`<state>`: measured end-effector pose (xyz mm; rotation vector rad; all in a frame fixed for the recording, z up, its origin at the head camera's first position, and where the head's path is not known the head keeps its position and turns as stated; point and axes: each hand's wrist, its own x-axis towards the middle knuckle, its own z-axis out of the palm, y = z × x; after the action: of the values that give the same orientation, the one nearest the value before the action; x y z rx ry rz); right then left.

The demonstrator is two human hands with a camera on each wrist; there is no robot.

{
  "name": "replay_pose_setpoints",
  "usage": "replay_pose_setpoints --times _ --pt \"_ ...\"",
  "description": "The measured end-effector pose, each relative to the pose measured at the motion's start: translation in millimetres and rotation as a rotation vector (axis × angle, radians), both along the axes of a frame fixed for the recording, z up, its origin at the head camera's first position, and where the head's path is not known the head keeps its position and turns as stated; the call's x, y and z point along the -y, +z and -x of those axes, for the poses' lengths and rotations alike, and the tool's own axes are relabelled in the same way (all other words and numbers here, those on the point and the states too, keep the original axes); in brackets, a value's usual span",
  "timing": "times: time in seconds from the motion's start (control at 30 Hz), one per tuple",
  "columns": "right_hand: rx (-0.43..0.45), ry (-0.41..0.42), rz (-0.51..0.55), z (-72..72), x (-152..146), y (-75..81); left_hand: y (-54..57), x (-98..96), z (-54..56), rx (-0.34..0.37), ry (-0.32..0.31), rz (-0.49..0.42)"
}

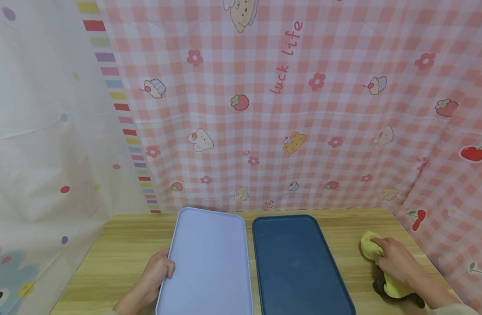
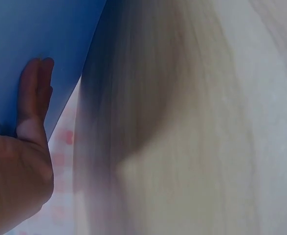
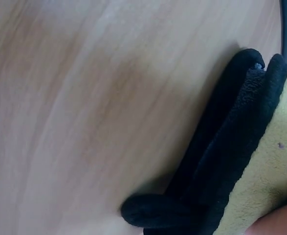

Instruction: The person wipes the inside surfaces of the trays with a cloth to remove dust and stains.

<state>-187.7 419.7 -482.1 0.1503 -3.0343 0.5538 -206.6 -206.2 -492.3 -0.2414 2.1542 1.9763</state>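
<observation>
My left hand (image 1: 156, 273) grips the left edge of a pale lavender tray (image 1: 209, 262), thumb over the rim. In the left wrist view, the fingers (image 2: 30, 95) lie against the tray's shaded underside (image 2: 60, 29), which is off the table on that side. At the right, my right hand (image 1: 400, 264) holds a soft yellow and black plush toy (image 1: 369, 247) by its yellow part, low over the table. Black flaps of the plush toy (image 3: 231, 142) show in the right wrist view; most of that hand is out of that frame.
A dark blue tray (image 1: 300, 267) lies flat on the wooden table (image 1: 126, 245), between the lavender tray and the plush toy. Behind the table hangs a pink checked curtain (image 1: 264, 122); a white dotted sheet (image 1: 47, 144) hangs at the left.
</observation>
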Motion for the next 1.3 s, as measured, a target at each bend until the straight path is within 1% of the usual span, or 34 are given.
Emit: replay_pose_setpoints --times 0.1,0.3,0.4,0.57,0.63,0.73,0.83,1.03,1.3 --pt "-0.009 0.000 -0.005 -0.3 0 -1.2 -0.1 1.0 0.3 0.010 -0.008 -0.003" --pt "-0.021 0.002 -0.005 -1.7 1 -2.7 -0.3 7.2 2.0 0.046 -0.064 -0.021" --pt "-0.023 0.009 -0.002 -1.6 1 -3.4 -0.6 11.9 3.2 0.052 -0.085 -0.007" --pt "-0.046 0.026 -0.011 -1.8 2 -5.4 0.0 19.2 4.8 0.040 -0.090 0.068" --pt "-0.061 0.031 -0.018 -1.9 2 -6.1 0.3 22.1 4.6 0.042 -0.088 0.098" --pt "-0.069 0.030 -0.027 -2.5 3 -6.9 0.5 26.1 3.9 0.049 -0.103 0.131" --pt "-0.075 0.030 -0.031 -3.4 4 -7.4 0.5 28.6 3.6 0.055 -0.101 0.188" --pt "-0.089 0.034 -0.041 -4.1 5 -8.7 1.6 27.2 3.7 0.030 -0.072 0.305" --pt "-0.109 0.027 -0.074 -6.0 5 -16.4 2.8 24.5 2.6 0.008 -0.062 0.394"
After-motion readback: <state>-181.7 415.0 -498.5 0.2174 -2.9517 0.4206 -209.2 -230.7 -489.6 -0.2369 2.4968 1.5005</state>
